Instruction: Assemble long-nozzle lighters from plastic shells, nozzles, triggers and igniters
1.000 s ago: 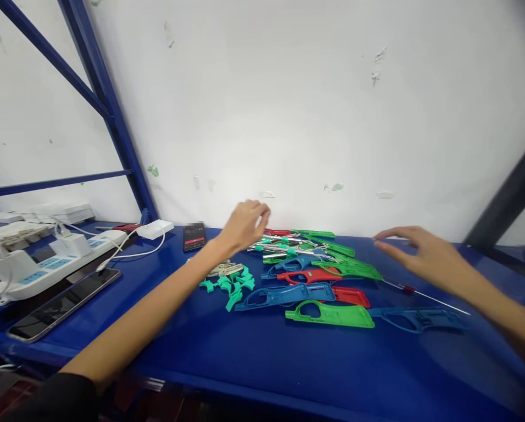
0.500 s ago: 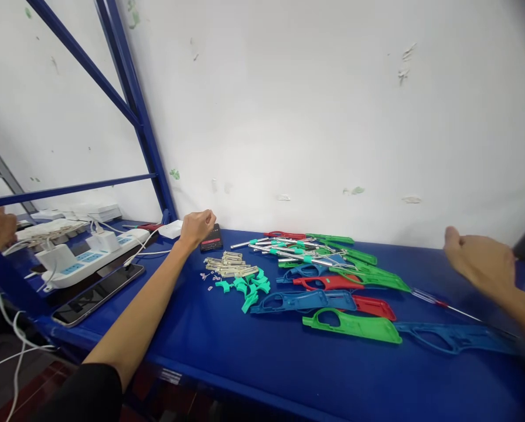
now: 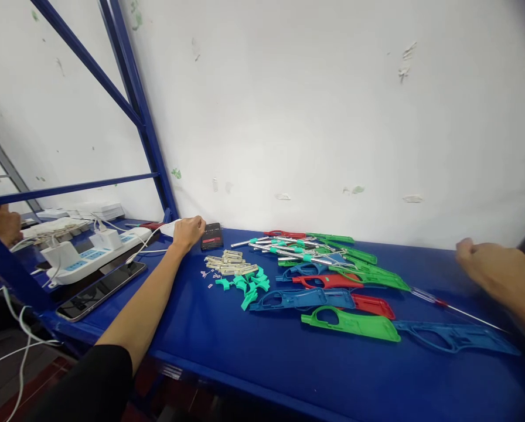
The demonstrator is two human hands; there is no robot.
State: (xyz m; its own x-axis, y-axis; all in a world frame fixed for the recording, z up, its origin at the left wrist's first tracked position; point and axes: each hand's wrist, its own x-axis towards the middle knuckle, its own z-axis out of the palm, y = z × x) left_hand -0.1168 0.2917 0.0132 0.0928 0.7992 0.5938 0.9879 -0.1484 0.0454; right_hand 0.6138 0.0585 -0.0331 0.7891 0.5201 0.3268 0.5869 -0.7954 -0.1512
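Note:
My left hand (image 3: 188, 232) is closed in a fist over the far left of the blue table, with nothing visible in it. Beside it are a black box-like device (image 3: 212, 236) and a white box (image 3: 170, 227). At the right edge my right hand (image 3: 500, 266) has its fingers curled, slightly blurred, with no object showing. Between the hands lie green lighter half-shells (image 3: 354, 326), blue ones (image 3: 304, 298) and red ones (image 3: 328, 282). Metal tubes with teal pieces (image 3: 289, 252) lie behind them. Teal triggers (image 3: 249, 286) and beige stick-like parts (image 3: 229, 264) are heaped to the left.
A white power strip (image 3: 99, 258) with plugged chargers and a phone (image 3: 102, 290) lie at the left. A blue metal frame (image 3: 143, 129) rises there, with a white wall (image 3: 310, 117) behind. Another person's hand (image 3: 1, 225) shows at the far left. A thin rod (image 3: 469, 315) lies at right.
My left fist has moved slightly left and down, uncovering more of the black device. My right hand has shifted right and a little lower. The parts on the table lie as before.

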